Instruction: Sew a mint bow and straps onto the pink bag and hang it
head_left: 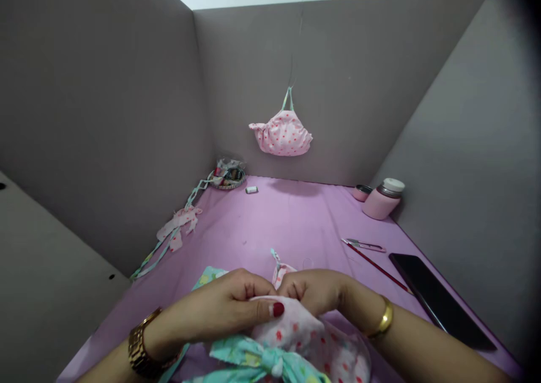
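Observation:
Pink fabric with red dots [296,326] lies bunched at the bottom centre, with a mint-green patterned bow [270,360] in front of it. My left hand [236,304] grips the fabric's upper edge, its thumb with a red nail lying on top. Fingers curled, my right hand [310,290] meets the left at the same edge; its fingertips are hidden behind the cloth. A small dotted strip with a green tip [276,267] sticks up just beyond the hands. Green patterned cloth [209,276] shows behind my left hand.
A pink dotted fabric piece [284,134] hangs before the back panel. Fabric scraps [180,225], a basket [228,177] and a small spool [251,190] are at left. At right are a pink jar [382,200], thread snips [367,245], a thin red stick [378,266] and a phone [439,298].

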The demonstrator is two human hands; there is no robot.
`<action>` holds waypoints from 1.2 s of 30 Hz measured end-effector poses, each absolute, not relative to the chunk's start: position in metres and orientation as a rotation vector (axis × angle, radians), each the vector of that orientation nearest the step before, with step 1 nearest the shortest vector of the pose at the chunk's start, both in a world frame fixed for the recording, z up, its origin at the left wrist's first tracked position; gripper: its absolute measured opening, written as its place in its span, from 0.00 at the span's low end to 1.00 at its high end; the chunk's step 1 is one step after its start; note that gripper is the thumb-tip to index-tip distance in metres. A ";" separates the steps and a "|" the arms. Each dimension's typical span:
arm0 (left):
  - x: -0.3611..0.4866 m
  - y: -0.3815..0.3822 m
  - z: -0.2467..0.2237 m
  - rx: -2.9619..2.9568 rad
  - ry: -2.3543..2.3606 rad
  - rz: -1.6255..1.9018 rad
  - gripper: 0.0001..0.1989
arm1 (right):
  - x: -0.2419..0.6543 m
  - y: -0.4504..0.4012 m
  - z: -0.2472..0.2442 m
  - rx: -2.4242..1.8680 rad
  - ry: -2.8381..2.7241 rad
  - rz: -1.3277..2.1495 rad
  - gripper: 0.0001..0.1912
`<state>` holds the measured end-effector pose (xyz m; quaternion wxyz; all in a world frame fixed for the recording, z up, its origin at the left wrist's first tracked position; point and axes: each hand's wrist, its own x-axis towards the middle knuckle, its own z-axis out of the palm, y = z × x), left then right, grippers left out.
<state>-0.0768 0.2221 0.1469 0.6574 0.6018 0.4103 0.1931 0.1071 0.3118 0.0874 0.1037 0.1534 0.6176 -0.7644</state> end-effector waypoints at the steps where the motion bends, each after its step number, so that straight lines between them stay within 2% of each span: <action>1: -0.077 0.221 0.147 1.372 0.932 0.428 0.16 | 0.108 0.309 0.087 0.497 1.799 -2.349 0.07; 7: -0.078 0.220 0.142 1.558 1.074 0.369 0.13 | 0.103 0.296 0.086 0.861 1.753 -2.653 0.03; 14: -0.083 0.221 0.120 1.308 0.942 0.411 0.15 | 0.094 0.284 0.076 1.006 1.994 -2.534 0.09; 21: -0.080 0.218 0.122 1.414 1.058 0.450 0.13 | 0.096 0.285 0.076 1.230 1.994 -2.538 0.07; 24: -0.080 0.225 0.137 1.617 1.093 0.383 0.09 | 0.100 0.291 0.087 1.195 2.057 -2.506 0.06; 27: -0.079 0.242 0.173 2.051 1.117 0.335 0.04 | 0.108 0.301 0.120 1.211 2.311 -2.395 0.08; 32: -0.070 0.263 0.246 2.911 1.039 0.437 0.09 | 0.124 0.311 0.190 1.347 2.949 -2.150 0.15; 34: -0.067 0.263 0.245 3.059 0.995 0.462 0.10 | 0.127 0.307 0.190 1.409 2.997 -2.103 0.15; 36: -0.065 0.260 0.215 3.131 1.041 0.524 0.09 | 0.127 0.300 0.166 1.454 2.807 -2.209 0.12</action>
